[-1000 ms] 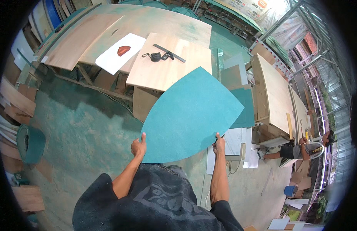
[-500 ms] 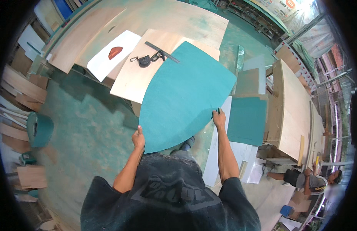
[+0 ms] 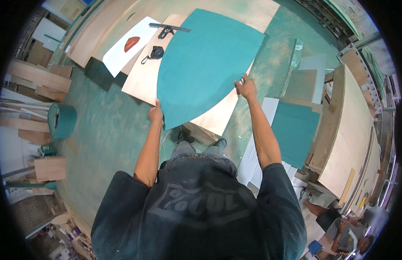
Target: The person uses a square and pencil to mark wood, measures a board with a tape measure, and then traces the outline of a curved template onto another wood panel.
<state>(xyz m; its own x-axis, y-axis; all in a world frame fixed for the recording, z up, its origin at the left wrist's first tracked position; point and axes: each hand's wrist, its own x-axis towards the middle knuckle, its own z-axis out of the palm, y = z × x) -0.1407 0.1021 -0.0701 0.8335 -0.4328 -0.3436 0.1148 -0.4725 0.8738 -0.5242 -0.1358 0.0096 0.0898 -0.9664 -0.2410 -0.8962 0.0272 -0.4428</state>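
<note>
A large teal panel [image 3: 209,65], shaped like a shield with curved sides, is between my hands and lies over a plywood board [image 3: 218,116]. My left hand [image 3: 156,113] grips the panel's near left edge close to its corner, thumb on top. At the right edge, my right hand [image 3: 246,86] is closed on the panel, with a small dark thing by its fingers that I cannot make out. Left of the panel lie a combination square [image 3: 168,30], its blade end touching or close to the panel, and a black tape measure [image 3: 156,52] with a wrist loop.
A white sheet [image 3: 142,41] with a reddish-brown piece [image 3: 131,43] lies farther left on the plywood-topped bench [image 3: 110,32]. A green bin [image 3: 63,121] stands at left. Stacked teal sheets [image 3: 298,130] and a wooden bench [image 3: 350,125] are at right. Another person [image 3: 339,229] sits lower right.
The teal panel has moved forward and onto the plywood board, whose near right corner now shows. Both hands went with it, keeping hold. The view has turned, and both feet show.
</note>
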